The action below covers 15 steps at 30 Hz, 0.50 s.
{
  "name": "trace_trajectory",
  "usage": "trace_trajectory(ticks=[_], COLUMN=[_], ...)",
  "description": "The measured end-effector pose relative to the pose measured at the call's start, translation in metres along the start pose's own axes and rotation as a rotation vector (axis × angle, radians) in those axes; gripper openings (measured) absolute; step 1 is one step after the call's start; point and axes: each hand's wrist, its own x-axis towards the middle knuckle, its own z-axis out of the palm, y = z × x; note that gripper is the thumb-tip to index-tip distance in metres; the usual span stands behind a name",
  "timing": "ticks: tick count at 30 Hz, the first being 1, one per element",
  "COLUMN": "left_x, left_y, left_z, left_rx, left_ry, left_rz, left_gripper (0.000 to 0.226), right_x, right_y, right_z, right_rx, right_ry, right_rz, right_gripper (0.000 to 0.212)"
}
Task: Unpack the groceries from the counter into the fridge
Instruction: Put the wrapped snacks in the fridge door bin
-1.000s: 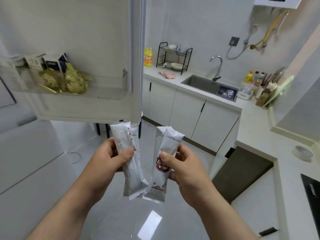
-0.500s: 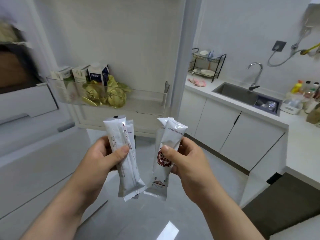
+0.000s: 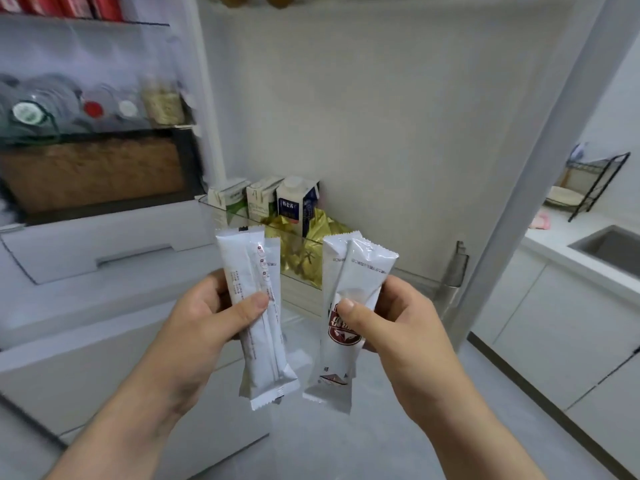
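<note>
Sachets [image 3: 242, 268] are pinched in left grip [image 3: 221, 317] and right grip [image 3: 394, 320] before the bin [image 3: 454, 268]; one could be dropped if either hold is slackened

Centre frame, the left hand [image 3: 207, 320] grips the left packets [image 3: 254, 289] and the right hand [image 3: 401, 327] grips the right packets [image 3: 353, 282], two pairs side by side and not touching. Behind them, the door shelf [image 3: 415, 275] holds three cartons [image 3: 298, 202] in a row, with bags [image 3: 304, 254] beside them. At upper left, bottles [image 3: 41, 109] lie above a drawer [image 3: 97, 171]. At far right, a dish rack [image 3: 595, 181] stands on the counter [image 3: 561, 244] behind the sink [image 3: 620, 247].
</note>
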Motion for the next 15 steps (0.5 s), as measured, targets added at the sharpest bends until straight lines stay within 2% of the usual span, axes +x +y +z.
trace_trajectory(ticks=[5, 8, 15], left_x=[0.021, 0.035, 0.078], left_y=[0.013, 0.027, 0.066], left_z=[0.007, 0.01, 0.015], left_rx=[-0.048, -0.036, -0.035], left_ry=[-0.014, -0.046, -0.178], left_rz=[0.081, 0.149, 0.256], left_gripper=[0.045, 0.065, 0.066], right_x=[0.023, 0.036, 0.058], right_y=[-0.015, -0.027, -0.059], right_z=[-0.009, -0.009, -0.005], right_rx=[0.064, 0.054, -0.027], right_ry=[-0.06, -0.002, 0.135], right_rz=[-0.068, -0.11, -0.19], right_gripper=[0.026, 0.022, 0.02])
